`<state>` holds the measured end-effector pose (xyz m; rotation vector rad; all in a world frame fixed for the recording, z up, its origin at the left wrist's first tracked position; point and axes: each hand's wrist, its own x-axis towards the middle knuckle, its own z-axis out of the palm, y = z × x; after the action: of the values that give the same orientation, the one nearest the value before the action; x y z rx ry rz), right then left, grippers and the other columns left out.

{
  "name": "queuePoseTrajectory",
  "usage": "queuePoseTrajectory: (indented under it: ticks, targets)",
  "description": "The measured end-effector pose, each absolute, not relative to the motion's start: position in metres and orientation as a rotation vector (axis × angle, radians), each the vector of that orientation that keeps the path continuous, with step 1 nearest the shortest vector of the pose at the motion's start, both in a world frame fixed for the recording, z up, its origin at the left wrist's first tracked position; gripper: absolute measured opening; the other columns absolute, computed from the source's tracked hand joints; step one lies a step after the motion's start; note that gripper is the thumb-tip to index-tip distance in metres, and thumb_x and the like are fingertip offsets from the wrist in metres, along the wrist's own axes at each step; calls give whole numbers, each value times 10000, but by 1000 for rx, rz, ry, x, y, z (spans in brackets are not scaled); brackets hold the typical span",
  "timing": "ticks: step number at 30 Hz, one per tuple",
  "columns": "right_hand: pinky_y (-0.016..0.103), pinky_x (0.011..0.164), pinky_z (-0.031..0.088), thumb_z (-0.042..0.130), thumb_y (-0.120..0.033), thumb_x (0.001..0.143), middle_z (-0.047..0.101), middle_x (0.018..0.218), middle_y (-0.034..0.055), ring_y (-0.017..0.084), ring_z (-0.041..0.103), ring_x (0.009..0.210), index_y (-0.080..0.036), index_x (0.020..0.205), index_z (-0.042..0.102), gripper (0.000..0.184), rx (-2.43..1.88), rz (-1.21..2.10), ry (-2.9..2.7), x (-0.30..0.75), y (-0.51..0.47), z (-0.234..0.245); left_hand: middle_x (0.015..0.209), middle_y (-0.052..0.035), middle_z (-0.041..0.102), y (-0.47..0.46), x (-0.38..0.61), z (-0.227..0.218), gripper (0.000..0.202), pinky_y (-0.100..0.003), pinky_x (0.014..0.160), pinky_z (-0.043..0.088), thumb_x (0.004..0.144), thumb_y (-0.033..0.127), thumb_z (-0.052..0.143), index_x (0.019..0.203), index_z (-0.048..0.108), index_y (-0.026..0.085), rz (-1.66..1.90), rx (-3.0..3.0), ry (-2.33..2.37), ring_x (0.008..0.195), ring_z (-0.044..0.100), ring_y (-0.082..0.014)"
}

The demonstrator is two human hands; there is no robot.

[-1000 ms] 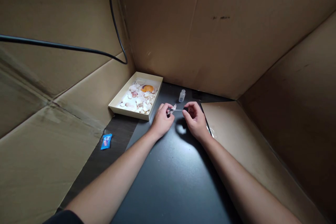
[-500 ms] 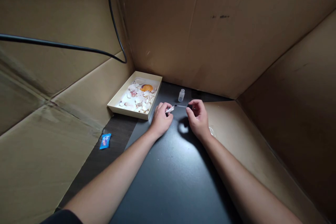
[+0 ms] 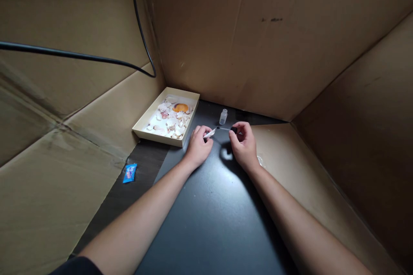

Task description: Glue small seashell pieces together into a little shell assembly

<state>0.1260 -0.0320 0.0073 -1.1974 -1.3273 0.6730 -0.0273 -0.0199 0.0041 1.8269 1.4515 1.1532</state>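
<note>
My left hand [image 3: 197, 148] is closed on a small, pale seashell [image 3: 210, 133], which sticks out between thumb and fingers. Opposite it, my right hand [image 3: 244, 146] pinches the black cap [image 3: 234, 130] of a brush applicator. From that cap a thin translucent stem [image 3: 225, 129] runs left, and its dark tip [image 3: 218, 127] lies right by the shell's end; I cannot tell whether they touch. Just behind my hands a small clear bottle [image 3: 223, 117] stands upright without a cap, with some contents low inside.
A shallow cream box [image 3: 158, 138] of shells, one of them orange [image 3: 180, 108], lies at the back left. A blue packet [image 3: 129, 173] rests near the left wall. Beside my right wrist is a clear round item [image 3: 260, 161], partly hidden. Cardboard walls [image 3: 226, 43] surround the dark mat [image 3: 193, 223]; a black cable [image 3: 97, 58] hangs upper left.
The brush tip has shifted slightly up and to the right along the shell's end. Both hands stay nearly in place, with the same things in them.
</note>
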Motion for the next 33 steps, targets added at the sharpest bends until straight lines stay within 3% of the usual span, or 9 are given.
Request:
queuePoseTrajectory:
  ticks: [5,10,22,27,33]
  targets:
    - [246,504,344,559,-303,836,433,726,-40,99,430,543,-223,953,500,154,-1149,778,-1390,127,-32,8,902,-29,541,-20,-27,5,201,-290,815,441,752,53,486,877,566,187,1152,1784,1461,862,536,-154]
    - [253,554,374,577,-290,822,431,737,-31,108,435,588,-212,940,499,161,-1198,607,-1321,127,-31,9,935,-33,543,-20,-27,5,194,-289,831,449,784,59,473,890,576,186,1152,1748,1465,882,549,-148]
    - [248,469,353,550,-343,857,448,770,-27,85,438,498,-233,982,495,175,-1118,790,-1365,127,-33,8,932,-32,577,-18,-27,4,188,-282,826,450,814,73,479,924,579,188,1196,1722,1467,863,555,-143]
    - [244,513,372,565,-330,850,426,769,-24,97,441,565,-218,979,507,180,-1178,626,-1297,128,-31,7,943,-39,596,-17,-27,3,174,-281,811,449,826,91,479,937,579,179,1201,1727,1447,853,557,-145]
    - [237,473,366,568,-342,849,462,808,-19,85,455,521,-231,993,498,195,-1160,766,-1351,127,-31,7,941,-38,617,-17,-26,-1,132,-276,809,451,843,136,498,933,581,183,1224,1750,1409,853,568,-142]
